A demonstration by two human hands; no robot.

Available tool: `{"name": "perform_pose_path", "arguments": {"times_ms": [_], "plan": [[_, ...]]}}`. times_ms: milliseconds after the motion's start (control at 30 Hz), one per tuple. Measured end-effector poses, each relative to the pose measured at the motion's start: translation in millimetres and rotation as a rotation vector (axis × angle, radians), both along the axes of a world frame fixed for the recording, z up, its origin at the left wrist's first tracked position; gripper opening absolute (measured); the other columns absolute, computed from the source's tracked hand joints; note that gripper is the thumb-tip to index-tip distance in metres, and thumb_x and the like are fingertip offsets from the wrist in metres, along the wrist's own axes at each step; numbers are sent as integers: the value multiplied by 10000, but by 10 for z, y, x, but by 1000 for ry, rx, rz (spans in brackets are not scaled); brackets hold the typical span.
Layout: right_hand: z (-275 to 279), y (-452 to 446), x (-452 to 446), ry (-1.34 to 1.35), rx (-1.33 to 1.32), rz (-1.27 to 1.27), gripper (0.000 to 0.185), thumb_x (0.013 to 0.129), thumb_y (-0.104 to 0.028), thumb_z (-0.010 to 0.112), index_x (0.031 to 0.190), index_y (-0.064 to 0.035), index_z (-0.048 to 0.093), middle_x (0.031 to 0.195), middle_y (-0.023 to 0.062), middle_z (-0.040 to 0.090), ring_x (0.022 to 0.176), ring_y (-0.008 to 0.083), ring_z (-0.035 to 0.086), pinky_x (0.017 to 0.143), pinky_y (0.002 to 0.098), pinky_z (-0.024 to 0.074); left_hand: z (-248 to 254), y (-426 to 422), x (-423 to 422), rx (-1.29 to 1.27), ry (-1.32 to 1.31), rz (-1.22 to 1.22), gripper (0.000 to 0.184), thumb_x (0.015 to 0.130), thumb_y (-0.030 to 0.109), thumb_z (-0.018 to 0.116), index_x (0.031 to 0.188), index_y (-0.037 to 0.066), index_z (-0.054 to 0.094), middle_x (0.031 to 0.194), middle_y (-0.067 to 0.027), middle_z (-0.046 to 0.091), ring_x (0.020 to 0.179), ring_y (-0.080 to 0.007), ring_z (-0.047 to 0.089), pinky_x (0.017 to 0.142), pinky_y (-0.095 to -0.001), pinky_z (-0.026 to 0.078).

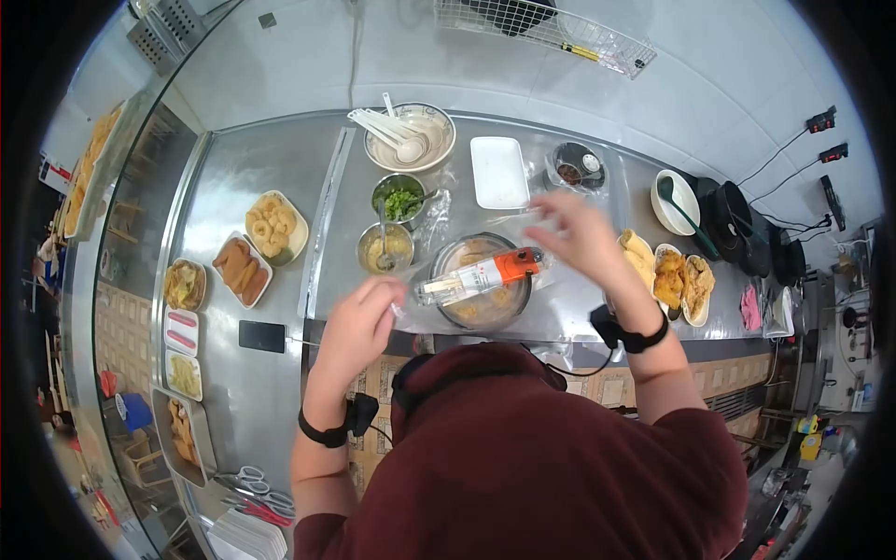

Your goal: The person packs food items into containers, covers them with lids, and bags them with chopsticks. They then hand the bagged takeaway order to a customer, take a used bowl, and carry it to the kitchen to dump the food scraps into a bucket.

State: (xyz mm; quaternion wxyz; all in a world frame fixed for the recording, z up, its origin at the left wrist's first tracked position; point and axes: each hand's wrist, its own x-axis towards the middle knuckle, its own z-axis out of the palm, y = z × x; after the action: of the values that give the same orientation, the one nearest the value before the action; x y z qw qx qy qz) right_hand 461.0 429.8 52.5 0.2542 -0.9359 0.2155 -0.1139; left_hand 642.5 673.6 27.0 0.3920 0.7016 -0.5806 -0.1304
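Note:
A clear plastic bag (pixel 420 313) lies around a round bowl (pixel 515 310) at the counter's front edge. Across the bowl rests a packet of wrapped chopsticks (pixel 476 278) with an orange end. My left hand (pixel 369 317) is closed on the bag's left edge. At the upper right of the bowl, my right hand (pixel 574 233) has its fingers apart and slightly curled, close to the bag's film; no firm hold shows. Behind the bowl are a metal bowl of chopped greens (pixel 402 202) and a metal bowl of pale sauce (pixel 386 250) with a spoon.
A bowl of white spoons (pixel 434 126), a white tray (pixel 500 173) and a dark container (pixel 574 168) stand at the back. Fried food trays (pixel 695 289) are on the right. More food trays (pixel 245 271), a phone (pixel 261 336) and scissors (pixel 250 480) lie left.

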Motion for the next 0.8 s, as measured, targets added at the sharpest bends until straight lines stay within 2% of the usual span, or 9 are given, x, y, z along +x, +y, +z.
{"name": "perform_pose_path", "arguments": {"times_ms": [33,100,200,267,367,467,600,667,800], "plan": [[-24,-166,-168,-51,-183,-77,520,668,-273,700,1094,-59,493,862,112,583,770,261,562,666,327,462,-28,4,-17,16,15,57,121,724,17,514,838,52,527,901,-117,548,811,-301,555,683,-341,454],[-177,-261,-367,249,-62,-207,672,625,-368,713,1142,-26,452,922,176,588,838,324,570,718,373,454,-80,20,-42,51,33,186,117,729,18,512,838,54,537,910,-115,547,838,-299,552,707,-345,452],[-652,-397,-586,164,-296,-215,626,631,-261,706,1167,-56,455,873,164,585,804,314,569,662,376,447,-92,-55,-26,-47,-11,166,110,733,27,516,834,58,547,918,-110,546,859,-295,547,720,-355,449],[-422,-336,-503,267,20,-260,518,663,-151,658,1139,-57,476,737,84,552,646,195,538,590,292,434,-50,-109,-1,-110,38,131,112,710,-4,517,808,39,551,874,-109,548,850,-265,550,742,-333,444],[-303,13,-323,-442,969,-171,340,740,-31,574,1067,-47,480,717,-20,499,611,70,461,547,206,381,7,-285,-37,-157,74,11,104,749,68,536,852,67,553,878,-91,552,839,-249,560,715,-325,456],[29,529,-64,-531,1229,-61,253,767,-37,570,1011,-39,503,823,9,503,615,60,456,570,186,382,135,-532,-270,-148,-41,-21,112,748,126,545,854,92,539,825,-60,546,788,-240,564,669,-343,455],[-228,572,28,-192,297,123,368,662,-100,680,973,-6,507,863,64,510,620,104,495,576,194,394,292,-634,-374,-100,-200,39,152,709,151,569,848,114,520,750,-57,552,737,-262,566,621,-354,440],[19,805,236,-255,-19,170,342,618,-86,685,908,6,529,846,86,516,660,149,523,595,224,408,320,-705,-351,-142,-147,42,160,690,142,566,838,110,514,702,-77,552,711,-281,560,604,-377,427],[-37,667,312,-164,280,167,224,563,-50,665,753,8,562,858,129,521,798,248,545,647,296,428,398,-757,-361,0,33,-47,195,680,136,568,855,84,502,726,-90,544,728,-277,546,642,-366,420]]}}
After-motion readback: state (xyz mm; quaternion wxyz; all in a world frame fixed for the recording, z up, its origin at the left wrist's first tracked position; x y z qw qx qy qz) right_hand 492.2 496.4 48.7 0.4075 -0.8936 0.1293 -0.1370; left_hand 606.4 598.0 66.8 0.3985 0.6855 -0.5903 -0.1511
